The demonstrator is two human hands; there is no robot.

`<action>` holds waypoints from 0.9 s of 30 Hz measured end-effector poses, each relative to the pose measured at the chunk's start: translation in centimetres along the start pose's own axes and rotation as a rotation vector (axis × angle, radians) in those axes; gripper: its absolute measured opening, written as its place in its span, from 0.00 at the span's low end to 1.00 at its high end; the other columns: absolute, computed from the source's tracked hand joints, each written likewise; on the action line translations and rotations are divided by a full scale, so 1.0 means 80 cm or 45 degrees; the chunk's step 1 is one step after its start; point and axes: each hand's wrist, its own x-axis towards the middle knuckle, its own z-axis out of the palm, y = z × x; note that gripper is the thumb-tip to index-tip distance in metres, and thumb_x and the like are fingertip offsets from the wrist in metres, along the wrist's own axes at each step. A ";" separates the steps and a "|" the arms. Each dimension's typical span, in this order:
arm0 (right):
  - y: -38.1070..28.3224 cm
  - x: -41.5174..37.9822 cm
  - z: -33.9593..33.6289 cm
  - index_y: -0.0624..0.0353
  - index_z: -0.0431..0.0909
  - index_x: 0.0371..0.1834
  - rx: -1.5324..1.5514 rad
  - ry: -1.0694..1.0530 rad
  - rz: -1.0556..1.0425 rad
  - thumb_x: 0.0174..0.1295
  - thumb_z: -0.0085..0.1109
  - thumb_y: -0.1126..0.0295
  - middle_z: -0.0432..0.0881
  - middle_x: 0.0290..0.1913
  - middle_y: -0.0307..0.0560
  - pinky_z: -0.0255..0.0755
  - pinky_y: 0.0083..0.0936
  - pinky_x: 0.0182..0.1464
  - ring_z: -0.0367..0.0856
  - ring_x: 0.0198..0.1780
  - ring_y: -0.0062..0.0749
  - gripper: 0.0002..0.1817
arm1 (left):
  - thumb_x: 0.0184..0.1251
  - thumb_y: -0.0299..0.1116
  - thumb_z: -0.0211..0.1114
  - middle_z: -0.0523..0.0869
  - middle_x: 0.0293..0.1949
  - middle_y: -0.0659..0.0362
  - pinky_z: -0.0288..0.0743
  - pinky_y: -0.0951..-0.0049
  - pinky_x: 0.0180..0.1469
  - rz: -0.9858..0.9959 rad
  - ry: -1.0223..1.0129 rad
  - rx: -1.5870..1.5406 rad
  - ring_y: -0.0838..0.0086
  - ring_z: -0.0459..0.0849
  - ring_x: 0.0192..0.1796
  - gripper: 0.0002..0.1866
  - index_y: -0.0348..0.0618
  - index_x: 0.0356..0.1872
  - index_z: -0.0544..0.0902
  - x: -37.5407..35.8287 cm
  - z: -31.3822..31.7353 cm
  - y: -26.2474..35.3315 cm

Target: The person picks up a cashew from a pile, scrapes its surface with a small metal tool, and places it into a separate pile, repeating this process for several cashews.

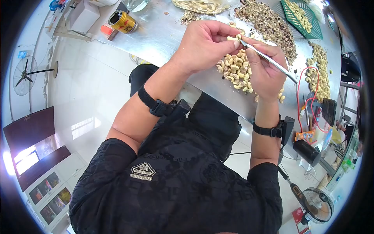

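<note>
My left hand is closed in a pinch on a pale cashew nut above the metal table. My right hand grips a slim silver knife like a pen, its tip meeting the cashew at the left fingertips. Below and between both hands lies a pile of cashews with brown patches. Behind them spreads a heap of brown skin flakes and bits. Pale cashews form another pile right of my right hand.
A green basket of cashews stands at the back right, a clear bag of cashews at the back. A yellow can is near the left edge. A red cord loops on the right, by a black cylinder.
</note>
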 end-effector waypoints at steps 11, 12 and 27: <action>-0.002 -0.002 0.005 0.67 0.74 0.44 -0.283 0.055 -0.103 0.65 0.65 0.84 0.87 0.47 0.60 0.85 0.28 0.52 0.88 0.52 0.39 0.09 | 0.67 0.23 0.70 0.91 0.41 0.53 0.85 0.79 0.43 0.076 0.147 0.238 0.78 0.90 0.41 0.13 0.28 0.50 0.85 -0.005 0.017 -0.004; 0.000 -0.001 0.006 0.66 0.74 0.43 -0.300 0.068 -0.116 0.65 0.66 0.83 0.88 0.46 0.60 0.85 0.27 0.51 0.89 0.51 0.38 0.09 | 0.67 0.24 0.70 0.91 0.41 0.53 0.84 0.80 0.42 0.088 0.173 0.255 0.79 0.89 0.40 0.13 0.28 0.50 0.85 -0.006 0.019 -0.004; -0.007 -0.001 0.003 0.66 0.83 0.41 -0.550 0.023 -0.217 0.62 0.73 0.78 0.89 0.40 0.51 0.81 0.23 0.41 0.87 0.39 0.29 0.08 | 0.59 0.32 0.77 0.87 0.32 0.57 0.81 0.78 0.35 0.401 0.200 0.891 0.77 0.88 0.32 0.14 0.34 0.43 0.90 -0.010 0.018 -0.008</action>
